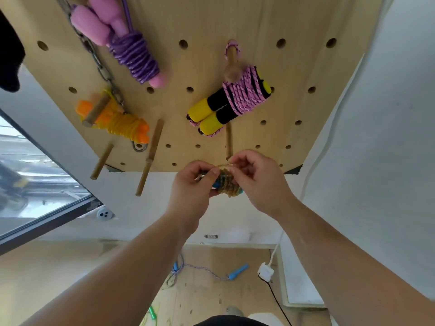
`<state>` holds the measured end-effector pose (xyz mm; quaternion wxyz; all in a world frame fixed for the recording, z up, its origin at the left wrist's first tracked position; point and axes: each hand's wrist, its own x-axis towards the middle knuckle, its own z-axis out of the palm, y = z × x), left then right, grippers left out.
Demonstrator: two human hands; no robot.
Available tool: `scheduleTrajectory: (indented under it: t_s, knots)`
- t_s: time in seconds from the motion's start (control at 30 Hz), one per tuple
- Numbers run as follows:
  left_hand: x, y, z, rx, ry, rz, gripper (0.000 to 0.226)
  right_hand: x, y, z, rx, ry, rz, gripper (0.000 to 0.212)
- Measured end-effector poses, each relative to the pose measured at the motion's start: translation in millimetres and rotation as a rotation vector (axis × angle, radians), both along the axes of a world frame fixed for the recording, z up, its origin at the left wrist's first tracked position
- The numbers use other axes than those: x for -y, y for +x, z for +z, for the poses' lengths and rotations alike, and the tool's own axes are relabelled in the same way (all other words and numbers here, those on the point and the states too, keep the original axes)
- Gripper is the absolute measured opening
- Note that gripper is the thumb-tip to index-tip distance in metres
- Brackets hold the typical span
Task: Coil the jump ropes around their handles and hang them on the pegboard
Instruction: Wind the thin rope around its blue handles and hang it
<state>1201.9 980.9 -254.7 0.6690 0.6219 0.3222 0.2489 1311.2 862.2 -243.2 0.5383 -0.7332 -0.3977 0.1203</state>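
Right, count: three coiled jump ropes hung on the pegboard (211, 20): purple rope with pink handles (134, 55), yellow rope with orange handles (117, 121), pink-and-black braided rope with yellow-black handles (235, 100). Three bare wooden pegs (102, 161) stuck out below them. A fourth bundle, tan rope coiled on blue handles (227, 187), was held just under the board's bottom edge. Left hand (190, 187) gripped the handles; right hand (254, 177) pinched a strand atop the coil. Two uncoiled ropes lay on the floor (211, 290): blue-handled rope (237, 270), green-handled rope (152, 312). Print on handles: couldn't tell.
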Motion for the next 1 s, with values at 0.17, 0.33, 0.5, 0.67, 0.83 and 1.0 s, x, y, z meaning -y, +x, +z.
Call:
scheduleTrajectory:
  t_s: [0.17,0.33,0.5,0.67,0.83,1.0]
  knots:
    - [1,13,5,-0.029,0.211,0.003,0.014,1,14,-3,0.058,0.076,-0.042,0.018]
    - [3,21,4,-0.058,0.286,0.039,0.016,-3,25,-2,0.136,0.100,-0.036,0.013]
    - [-5,26,0,-0.044,0.349,0.044,0.012,-10,26,-2,0.174,0.134,-0.059,0.012]
    - [-8,39,-2,-0.029,0.315,0.029,0.014,-16,34,-9,0.164,0.122,-0.058,0.009]
    - [-11,51,-4,0.031,0.184,0.069,0.018,-20,40,-11,0.118,0.121,-0.085,0.013]
    - [-13,70,-7,0.115,0.022,0.113,0.009,-37,53,-8,0.166,0.144,-0.226,0.008]
